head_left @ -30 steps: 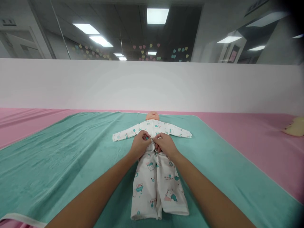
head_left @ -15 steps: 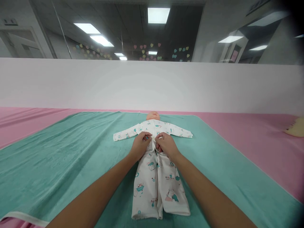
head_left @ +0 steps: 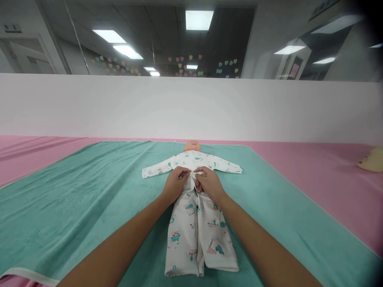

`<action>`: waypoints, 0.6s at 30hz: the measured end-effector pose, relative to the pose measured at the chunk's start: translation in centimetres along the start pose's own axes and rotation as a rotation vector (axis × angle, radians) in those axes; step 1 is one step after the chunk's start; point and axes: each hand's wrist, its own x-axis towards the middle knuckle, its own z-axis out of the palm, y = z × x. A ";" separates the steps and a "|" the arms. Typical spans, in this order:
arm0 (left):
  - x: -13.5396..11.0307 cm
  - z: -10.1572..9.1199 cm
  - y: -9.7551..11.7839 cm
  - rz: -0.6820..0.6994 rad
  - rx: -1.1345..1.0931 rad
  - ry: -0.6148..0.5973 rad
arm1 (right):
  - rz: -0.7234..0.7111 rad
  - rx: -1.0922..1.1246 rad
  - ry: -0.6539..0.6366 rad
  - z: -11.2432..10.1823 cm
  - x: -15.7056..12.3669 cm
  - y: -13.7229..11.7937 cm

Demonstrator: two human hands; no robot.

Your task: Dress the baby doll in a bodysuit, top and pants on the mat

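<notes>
A baby doll (head_left: 192,146) lies on its back, dressed in a white printed pajama top (head_left: 188,158) with both sleeves spread out. White pajama pants (head_left: 183,235) with the same print reach toward me below the top. At the front of the top, my left hand (head_left: 176,182) pinches the cloth edge near the middle. Just across from it, my right hand (head_left: 208,183) is closed on the other side of the same front opening. The fingertips of both hands almost meet; any fastener between them is too small to make out.
Under the doll a green blanket (head_left: 98,207) is spread over a pink sheet (head_left: 335,179). Behind it rises a white wall panel (head_left: 191,107), with dark glass above. A yellow object (head_left: 372,160) lies at the far right edge.
My right fingertips have shifted slightly left and up, closer to my left fingertips at the front of the top. The doll and pants lie as before.
</notes>
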 end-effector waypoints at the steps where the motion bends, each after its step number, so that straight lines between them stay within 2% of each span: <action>1: 0.0 0.0 0.0 -0.009 0.002 -0.001 | 0.000 -0.004 -0.004 0.0 0.0 0.0; 11: -0.1 -0.1 0.2 -0.019 -0.018 0.002 | 0.015 -0.002 -0.020 0.0 -0.2 -0.5; 18: 0.0 -0.1 -0.1 0.068 -0.042 -0.025 | 0.009 0.020 -0.037 0.0 -0.2 -0.4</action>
